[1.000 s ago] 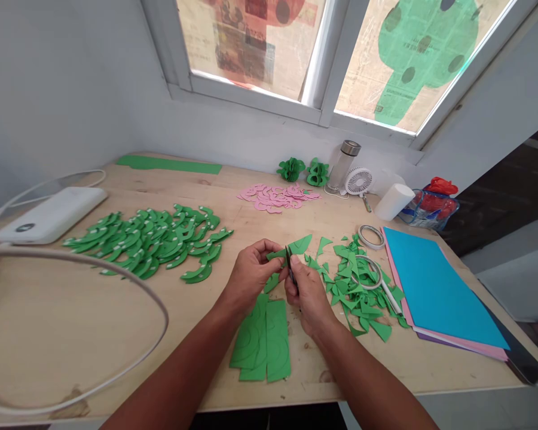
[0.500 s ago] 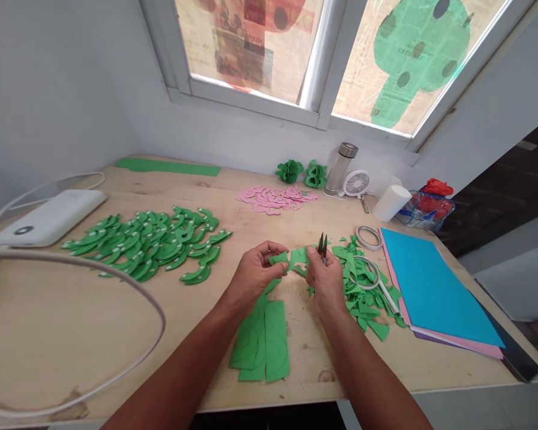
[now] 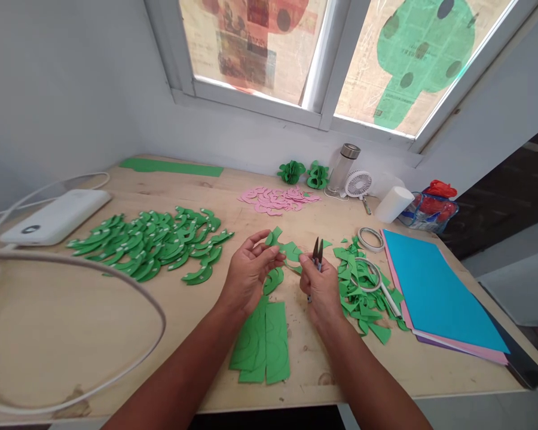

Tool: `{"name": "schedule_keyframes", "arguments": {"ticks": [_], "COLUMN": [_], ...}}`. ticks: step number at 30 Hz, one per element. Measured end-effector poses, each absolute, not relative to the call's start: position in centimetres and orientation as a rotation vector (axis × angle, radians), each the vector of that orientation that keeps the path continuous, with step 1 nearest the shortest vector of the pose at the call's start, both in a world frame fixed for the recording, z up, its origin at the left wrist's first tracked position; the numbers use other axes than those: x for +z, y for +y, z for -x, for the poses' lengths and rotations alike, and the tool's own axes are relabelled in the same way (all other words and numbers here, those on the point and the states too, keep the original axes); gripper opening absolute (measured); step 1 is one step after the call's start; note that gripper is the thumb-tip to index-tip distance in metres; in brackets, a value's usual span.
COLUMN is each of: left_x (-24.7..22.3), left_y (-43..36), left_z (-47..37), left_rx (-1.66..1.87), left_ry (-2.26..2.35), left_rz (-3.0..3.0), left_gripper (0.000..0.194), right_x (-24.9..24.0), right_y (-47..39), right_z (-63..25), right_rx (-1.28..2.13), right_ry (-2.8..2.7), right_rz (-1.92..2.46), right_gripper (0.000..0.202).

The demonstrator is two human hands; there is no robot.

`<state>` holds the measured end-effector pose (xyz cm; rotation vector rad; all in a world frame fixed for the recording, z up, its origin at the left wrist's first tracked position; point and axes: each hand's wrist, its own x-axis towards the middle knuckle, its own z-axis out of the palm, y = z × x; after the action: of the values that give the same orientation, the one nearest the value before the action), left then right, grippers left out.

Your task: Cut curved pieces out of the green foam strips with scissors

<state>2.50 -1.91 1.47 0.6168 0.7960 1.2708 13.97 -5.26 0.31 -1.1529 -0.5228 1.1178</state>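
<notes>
- L hand (image 3: pixel 254 263): thumb + fingertips pinching green piece (image 3: pixel 275 235) above table (image 3: pixel 305 373), prob. for a clear view of its edge.
- R hand (image 3: pixel 321 280): thumb + idx look to be pinching scrap (image 3: pixel 291 251); scissors (image 3: pixel 317 251) in same grip, blades up & a bit apart, prob. saves setting them down.
- Sheets (image 3: pixel 277 343): btwn forearms, nr table's near edge, prob. for reach.
- Offcuts (image 3: pixel 363 307) twd right edge, arcs (image 3: pixel 147 245) twd left, prob. to avoid mixing.
</notes>
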Motion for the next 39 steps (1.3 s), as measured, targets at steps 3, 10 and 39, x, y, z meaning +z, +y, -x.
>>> {"name": "schedule_keyframes", "arguments": {"ticks": [3,10,39], "left_x": [1.3,1.2,1.6], "left_y": [-2.3,-2.8,-3.2], "left_z": [-2.8,-3.3,-3.9], "left_rx": [1.162,1.017,1.177], "left_ry": [0.811,0.782,0.916], "left_rz": [-0.643,-0.823,-0.998], "left_gripper": [0.048,0.032,0.015], "right_x": [0.3,0.2,-0.2], "right_y": [-5.2,-5.4,-5.8], "right_z": [-14.0,-13.4,-13.4], "right_rx": [1.103,1.085,0.965], "right_ry": [-0.495,-0.518,-0.668], "right_rz": [1.118,1.115,1.172], "right_gripper": [0.041,0.041,0.029]}}
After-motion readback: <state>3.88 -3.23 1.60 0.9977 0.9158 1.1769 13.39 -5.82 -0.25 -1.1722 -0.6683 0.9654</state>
